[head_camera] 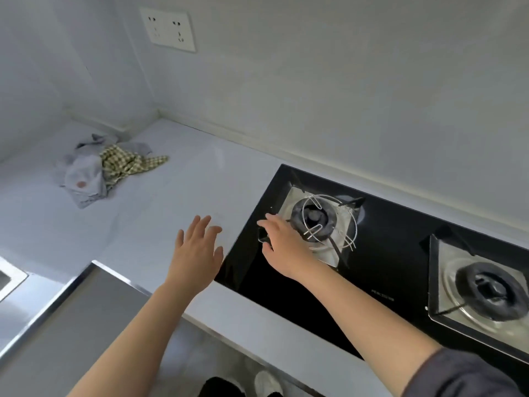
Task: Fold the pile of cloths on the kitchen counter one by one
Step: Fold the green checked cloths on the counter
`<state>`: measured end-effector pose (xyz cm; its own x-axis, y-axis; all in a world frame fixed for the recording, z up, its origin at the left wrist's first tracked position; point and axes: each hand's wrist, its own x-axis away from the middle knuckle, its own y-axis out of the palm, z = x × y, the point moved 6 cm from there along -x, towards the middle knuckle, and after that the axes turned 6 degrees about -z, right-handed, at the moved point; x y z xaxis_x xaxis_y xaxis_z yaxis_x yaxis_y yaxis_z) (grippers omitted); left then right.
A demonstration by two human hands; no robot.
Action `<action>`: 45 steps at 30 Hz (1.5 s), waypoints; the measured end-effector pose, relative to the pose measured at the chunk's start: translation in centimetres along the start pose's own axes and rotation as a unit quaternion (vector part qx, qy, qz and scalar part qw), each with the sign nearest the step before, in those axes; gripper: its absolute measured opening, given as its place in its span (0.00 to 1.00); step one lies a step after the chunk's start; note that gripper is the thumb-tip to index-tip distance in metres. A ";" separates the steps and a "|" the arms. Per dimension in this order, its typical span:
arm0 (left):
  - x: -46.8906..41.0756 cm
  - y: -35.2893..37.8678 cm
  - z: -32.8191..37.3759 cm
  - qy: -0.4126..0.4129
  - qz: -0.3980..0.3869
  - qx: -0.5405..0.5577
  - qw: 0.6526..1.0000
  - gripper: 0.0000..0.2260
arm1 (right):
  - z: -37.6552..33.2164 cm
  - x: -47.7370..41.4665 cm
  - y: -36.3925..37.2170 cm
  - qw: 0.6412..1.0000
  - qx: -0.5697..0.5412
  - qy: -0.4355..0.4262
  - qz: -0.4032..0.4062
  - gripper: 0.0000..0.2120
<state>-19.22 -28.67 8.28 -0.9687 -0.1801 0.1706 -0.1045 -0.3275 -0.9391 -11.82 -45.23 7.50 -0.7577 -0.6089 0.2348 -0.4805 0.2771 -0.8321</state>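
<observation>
From the head camera, the pile of cloths (100,170) lies crumpled on the white table (171,193). It is well to the left of the black gas stove (386,253), close to the wall corner. A green checked cloth lies on top of grey ones. The left grip (197,247) hovers above the table just beside the stove's left edge, its fingers straight and spread, holding nothing. The right grip (282,245) is over the stove's left burner (313,217), its fingers loosely stretched, also holding nothing.
</observation>
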 end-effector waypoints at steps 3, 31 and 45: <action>-3.0 -1.4 -4.9 -0.008 0.000 -0.009 1.000 0.18 | -3.4 -4.7 1.2 0.999 0.006 -0.026 -0.018 0.24; -27.5 -4.6 -39.0 0.041 0.078 -0.092 0.992 0.20 | -21.3 -45.3 13.3 0.985 0.080 0.052 0.145 0.07; -26.8 -3.5 -39.1 0.053 0.222 -0.109 0.968 0.15 | -11.0 -35.0 12.1 0.941 0.154 0.101 0.284 0.03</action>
<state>-1.72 13.55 -4.68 -0.9456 -0.1585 -0.2840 0.2927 -0.0337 -0.9556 4.05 -12.34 -5.27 -0.9372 -0.2658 -0.2260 0.1533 0.2681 -0.9511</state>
